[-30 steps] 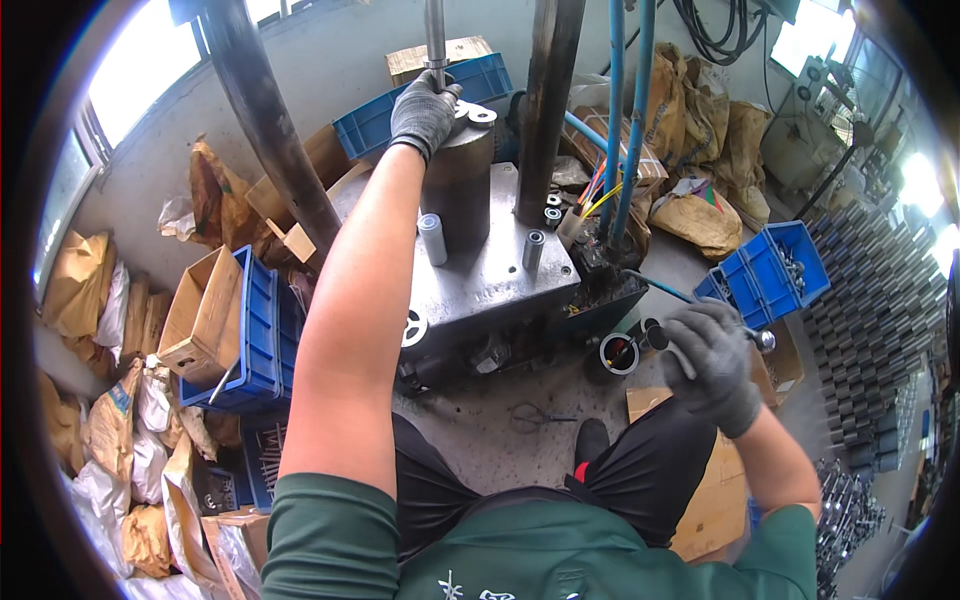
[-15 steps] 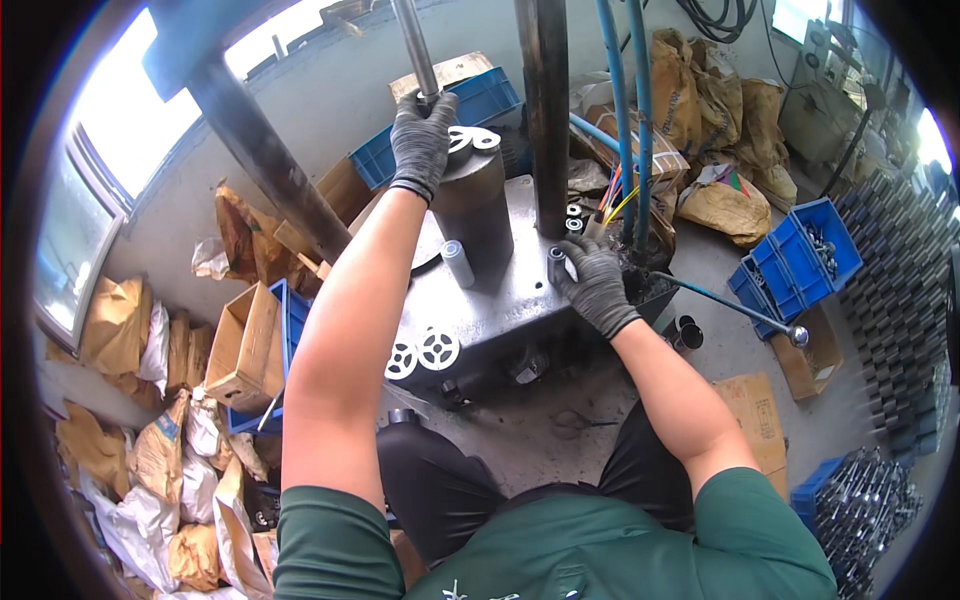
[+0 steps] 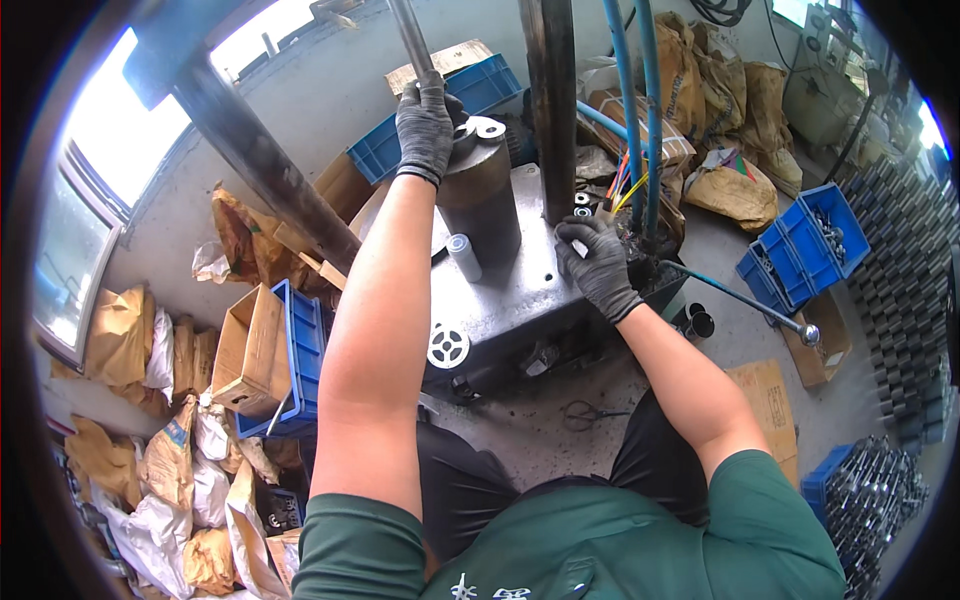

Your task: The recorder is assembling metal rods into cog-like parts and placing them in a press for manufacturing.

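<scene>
On my feed, the containers sit around the edges. Close to three o'clock I have a pair of blue bins [image 3: 800,262] with loose small metal parts [image 3: 828,232] in them, and a shallow cardboard tray [image 3: 830,358] just below. At four o'clock a lower blue bin [image 3: 816,486] stands beside a heap of shiny metal pieces [image 3: 868,505]. Between eight and nine, a blue crate [image 3: 308,355] holds an open cardboard box [image 3: 240,340], and paper sacks [image 3: 165,465] crowd the floor at eight. Another blue crate [image 3: 495,85] is at twelve, behind the work

The metal rod [image 3: 407,35] comes down from half past eleven, smooth, bright and slightly tilted in my view. Below and right of it, at twelve, the thick dark cylinder [image 3: 482,215] stands upright on the metal surface [image 3: 510,295], with a white ring [image 3: 487,128] on top. A grey sleeve [image 3: 463,258] stands just before it, towards eleven; a flat white spoked disc [image 3: 447,346] lies at seven, near the front edge

My left hand [image 3: 425,138], grey-gloved, is at eleven with its fingers raised around the rod's lower end. My right hand [image 3: 600,268] is at two, fingers bent at the surface's right side. The gloves hide both grips, so I can't tell whether either hand is pinching anything
</scene>
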A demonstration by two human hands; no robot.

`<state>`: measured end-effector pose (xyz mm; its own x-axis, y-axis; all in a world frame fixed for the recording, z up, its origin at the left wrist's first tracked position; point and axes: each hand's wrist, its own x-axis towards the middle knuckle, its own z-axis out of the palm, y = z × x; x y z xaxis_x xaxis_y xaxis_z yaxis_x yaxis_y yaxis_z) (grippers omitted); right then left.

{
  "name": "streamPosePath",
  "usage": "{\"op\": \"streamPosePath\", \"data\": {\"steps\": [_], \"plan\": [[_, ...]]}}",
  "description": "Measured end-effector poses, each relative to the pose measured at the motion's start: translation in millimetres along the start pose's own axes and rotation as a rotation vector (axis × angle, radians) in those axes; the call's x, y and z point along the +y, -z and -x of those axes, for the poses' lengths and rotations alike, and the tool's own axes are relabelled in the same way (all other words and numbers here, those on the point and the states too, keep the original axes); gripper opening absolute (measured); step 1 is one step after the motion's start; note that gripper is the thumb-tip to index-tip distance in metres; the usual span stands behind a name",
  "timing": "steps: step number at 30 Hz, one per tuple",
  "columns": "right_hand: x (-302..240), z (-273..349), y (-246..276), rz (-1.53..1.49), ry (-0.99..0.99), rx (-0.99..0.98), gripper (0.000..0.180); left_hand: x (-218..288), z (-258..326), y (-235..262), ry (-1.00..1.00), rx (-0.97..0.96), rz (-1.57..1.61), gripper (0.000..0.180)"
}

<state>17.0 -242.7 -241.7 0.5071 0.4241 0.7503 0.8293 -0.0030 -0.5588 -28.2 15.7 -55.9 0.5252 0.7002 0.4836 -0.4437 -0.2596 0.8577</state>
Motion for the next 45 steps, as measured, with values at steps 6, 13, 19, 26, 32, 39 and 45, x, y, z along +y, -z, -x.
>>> {"op": "streamPosePath", "data": {"steps": [6, 13, 19, 26, 32, 39, 45], "plan": [[-60.2, -100.0, -7.0, -0.207, 0.038, 0.035, 0.018, 1.9, 1.8, 6.0, -0.034, 0.044, -0.076, 0.044], [-58.3, -167.4, -45.7, 0.159, -0.013, -0.145, 0.028, -0.1, 3.9, -3.8, 0.001, 0.039, -0.036, 0.042], [-62.5, -175.4, -47.2, 0.289, 0.007, -0.176, 0.028, 5.4, 5.1, -5.8, -0.121, 0.099, -0.074, 0.033], [-60.9, -175.0, -48.1, 0.164, -0.029, -0.203, 0.027, 22.2, 21.6, 3.3, -0.399, 0.401, 0.262, 0.050], [-64.2, -175.7, -47.8, -0.019, -0.165, -0.286, 0.056, 50.4, 8.2, -0.9, -0.292, 0.419, 0.301, 0.052], [-76.1, -178.4, -43.9, 0.090, -0.136, -0.323, 0.049, 51.7, 2.0, -17.9, -0.278, 0.362, 0.191, 0.055], [-72.5, -177.0, -35.2, 0.163, -0.141, -0.362, 0.044, 48.2, -6.5, -29.0, -0.300, 0.355, 0.159, 0.058]]}}
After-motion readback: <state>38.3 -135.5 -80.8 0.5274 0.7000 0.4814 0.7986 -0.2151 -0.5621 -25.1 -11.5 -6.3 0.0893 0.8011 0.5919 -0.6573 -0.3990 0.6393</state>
